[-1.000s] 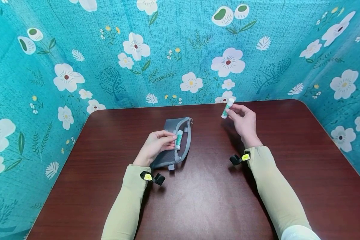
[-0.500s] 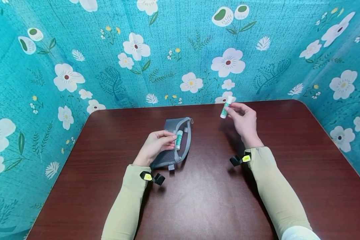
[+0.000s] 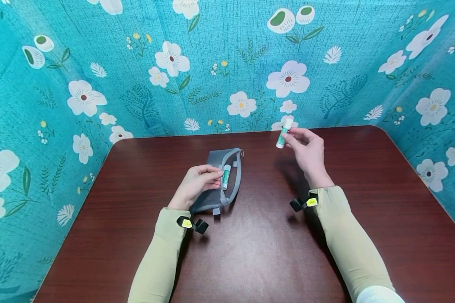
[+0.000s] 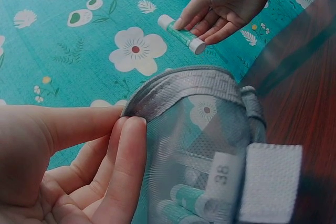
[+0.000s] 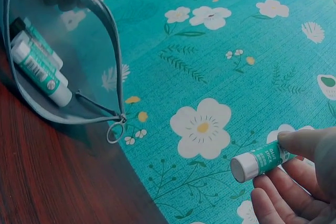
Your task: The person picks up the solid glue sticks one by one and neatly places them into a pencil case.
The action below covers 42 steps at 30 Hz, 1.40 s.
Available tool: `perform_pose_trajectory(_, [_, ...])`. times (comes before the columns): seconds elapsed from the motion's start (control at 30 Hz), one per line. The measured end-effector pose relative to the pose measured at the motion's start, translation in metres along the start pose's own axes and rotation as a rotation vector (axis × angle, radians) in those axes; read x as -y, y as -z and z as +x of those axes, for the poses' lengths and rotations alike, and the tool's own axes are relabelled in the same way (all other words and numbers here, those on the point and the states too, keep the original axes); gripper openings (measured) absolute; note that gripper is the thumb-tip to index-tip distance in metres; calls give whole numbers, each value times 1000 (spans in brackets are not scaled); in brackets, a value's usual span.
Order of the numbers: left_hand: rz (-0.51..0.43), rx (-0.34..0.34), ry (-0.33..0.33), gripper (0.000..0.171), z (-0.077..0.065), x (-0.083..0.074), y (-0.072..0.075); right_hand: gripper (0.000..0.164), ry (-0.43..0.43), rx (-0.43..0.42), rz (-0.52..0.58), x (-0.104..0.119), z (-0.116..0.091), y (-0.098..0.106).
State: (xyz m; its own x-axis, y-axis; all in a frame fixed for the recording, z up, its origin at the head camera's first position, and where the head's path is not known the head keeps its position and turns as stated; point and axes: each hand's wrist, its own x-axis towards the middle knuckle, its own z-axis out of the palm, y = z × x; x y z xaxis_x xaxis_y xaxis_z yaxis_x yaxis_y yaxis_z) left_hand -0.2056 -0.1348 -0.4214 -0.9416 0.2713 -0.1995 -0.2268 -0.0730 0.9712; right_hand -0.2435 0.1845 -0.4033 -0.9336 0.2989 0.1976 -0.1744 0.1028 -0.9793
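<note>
My left hand pinches the rim of a grey mesh zip pouch between thumb and fingers, with the pouch's mouth spread wide. Inside lie a few green-and-white glue sticks, side by side in the right wrist view; one inner glue stick also shows from above. Over the far part of the table, right of the pouch and apart from it, my right hand holds another glue stick between thumb and fingertips. Its white end and "glue stick" label show in the right wrist view.
The dark wood table bears the pouch. Behind and beside it hangs a teal flowered cloth. A zipper pull ring sits at the pouch's corner, and a white fabric tab sticks out from its side.
My right hand has shifted the glue stick slightly left and up in the head view. My left hand and the pouch have stayed in place.
</note>
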Motion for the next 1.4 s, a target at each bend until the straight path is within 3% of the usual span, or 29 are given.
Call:
perform_pose_trajectory(0.63, [5,2,1,20,0,1,0,34,48,53,66,12,-8,-5])
perform_pose_trajectory(1.4, [3,-7,6,20,2,3,1,32,42,140,100,22,-22,-19])
